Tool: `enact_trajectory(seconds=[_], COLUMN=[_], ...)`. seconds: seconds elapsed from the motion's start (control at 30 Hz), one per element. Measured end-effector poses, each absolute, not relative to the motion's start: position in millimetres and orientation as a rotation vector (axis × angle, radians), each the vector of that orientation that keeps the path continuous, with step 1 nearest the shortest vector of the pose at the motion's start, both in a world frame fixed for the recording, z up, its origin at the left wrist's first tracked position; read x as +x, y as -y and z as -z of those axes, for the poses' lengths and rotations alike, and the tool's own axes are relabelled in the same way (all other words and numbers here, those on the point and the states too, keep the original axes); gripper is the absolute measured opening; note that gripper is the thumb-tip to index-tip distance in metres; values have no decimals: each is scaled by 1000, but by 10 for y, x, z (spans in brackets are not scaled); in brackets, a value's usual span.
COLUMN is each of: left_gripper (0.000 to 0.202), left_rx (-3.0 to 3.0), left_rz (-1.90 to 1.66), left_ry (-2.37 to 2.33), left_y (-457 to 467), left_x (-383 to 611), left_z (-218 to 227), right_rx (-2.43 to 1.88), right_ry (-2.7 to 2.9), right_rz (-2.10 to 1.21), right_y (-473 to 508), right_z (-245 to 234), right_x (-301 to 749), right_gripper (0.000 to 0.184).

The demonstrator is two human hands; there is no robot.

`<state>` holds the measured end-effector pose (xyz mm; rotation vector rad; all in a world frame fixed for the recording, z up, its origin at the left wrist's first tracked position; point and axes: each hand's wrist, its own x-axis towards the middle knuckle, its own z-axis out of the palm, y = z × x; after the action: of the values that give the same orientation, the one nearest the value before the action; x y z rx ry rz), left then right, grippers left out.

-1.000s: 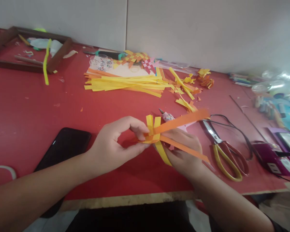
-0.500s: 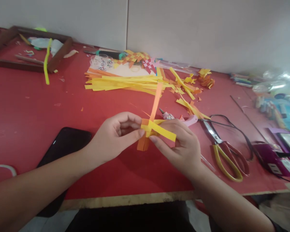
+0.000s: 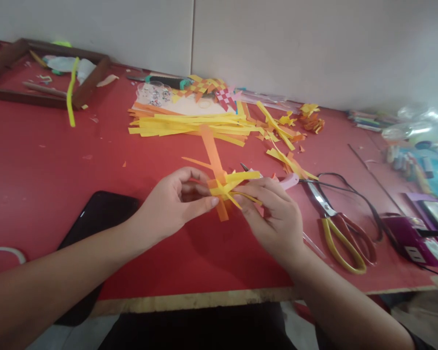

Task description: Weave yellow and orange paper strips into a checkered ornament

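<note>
Between my hands is a small woven piece of orange and yellow paper strips (image 3: 219, 188), held above the red table. My left hand (image 3: 175, 199) pinches its left side between thumb and fingers. A long orange strip sticks up and away from the weave, and a short orange end points down toward me. Yellow strip ends fan out to the right. My right hand (image 3: 273, 209) is closed around yellow strip ends at the right side; its fingertips partly hide them. Beyond the piece lies a pile of yellow and orange paper strips (image 3: 190, 125).
Scissors (image 3: 330, 214) with yellow and red handles lie right of my right hand. A black phone (image 3: 98, 218) rests under my left forearm. Paper scraps (image 3: 288, 160), a wooden frame (image 3: 25, 97), a red checked paper fish (image 3: 226, 98) and a purple case (image 3: 409, 238) are around.
The woven piece has turned: its long orange strip now leans left instead of right. The yellow ends have spread apart, and my right fingers have shifted slightly right along them.
</note>
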<state>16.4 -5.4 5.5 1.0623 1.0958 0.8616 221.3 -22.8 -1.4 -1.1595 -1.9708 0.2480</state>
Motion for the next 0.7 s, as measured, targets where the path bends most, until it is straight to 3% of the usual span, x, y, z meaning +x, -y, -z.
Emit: enact_trajectory(seconds=[0.13, 0.33, 0.7], left_gripper=[39, 21, 13], left_rx=[1036, 956, 703], left_rz=[-844, -628, -517], left_ry=[-1081, -927, -998], left_y=[52, 60, 47], left_x=[182, 172, 158], left_z=[-57, -36, -34], right_rx=[-1148, -1103, -1197], right_ry=[1962, 1881, 1894], right_rz=[-250, -274, -265], right_y=[244, 268, 303], right_z=[15, 25, 46], right_x=[2217, 2229, 2130], right_gripper=[17, 15, 18])
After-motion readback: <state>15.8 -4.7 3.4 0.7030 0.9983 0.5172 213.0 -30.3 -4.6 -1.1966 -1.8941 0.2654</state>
